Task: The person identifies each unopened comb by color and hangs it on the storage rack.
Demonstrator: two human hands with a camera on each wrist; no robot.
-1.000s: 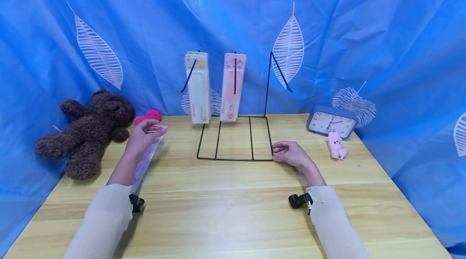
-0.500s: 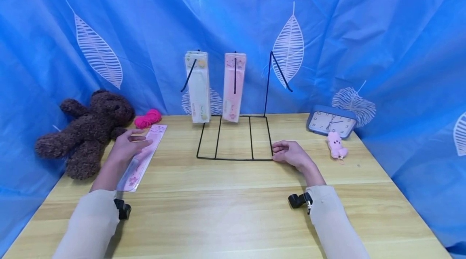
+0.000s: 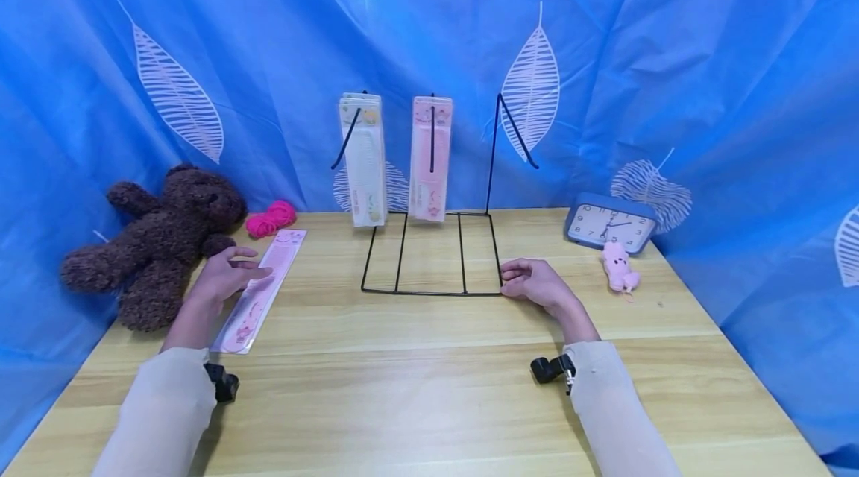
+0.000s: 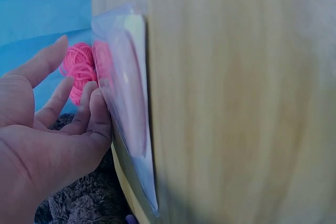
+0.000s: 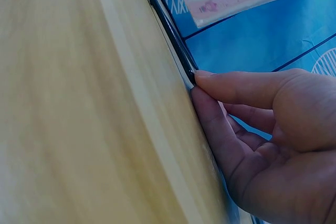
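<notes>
At the left of the table in the head view lies a pink comb in a clear packet (image 3: 285, 257). My left hand (image 3: 224, 272) hovers over its left side, fingers loosely bent; in the left wrist view the fingertips are at the edge of the packaged comb (image 4: 134, 82), thumb apart from it. My right hand (image 3: 537, 287) pinches the near right corner of a black wire rack (image 3: 429, 294) between thumb and fingertips, also seen in the right wrist view. On the rack's left hook hang pale green comb packets (image 3: 365, 179); pink comb packets (image 3: 429, 194) hang on the middle hook. The right hook (image 3: 518, 130) holds nothing.
A brown teddy bear (image 3: 161, 246) lies at the left edge beside a ball of bright pink yarn (image 3: 271, 218). At the back right, a blue clock (image 3: 611, 223) stands behind a small pink plush toy (image 3: 619, 268). A blue curtain (image 3: 429, 22) hangs behind the table.
My left hand has drawn back leftward and nearer over the packaged comb, uncovering its far end and middle. The hanging pink packets sway slightly. My right hand stays at the rack's corner.
</notes>
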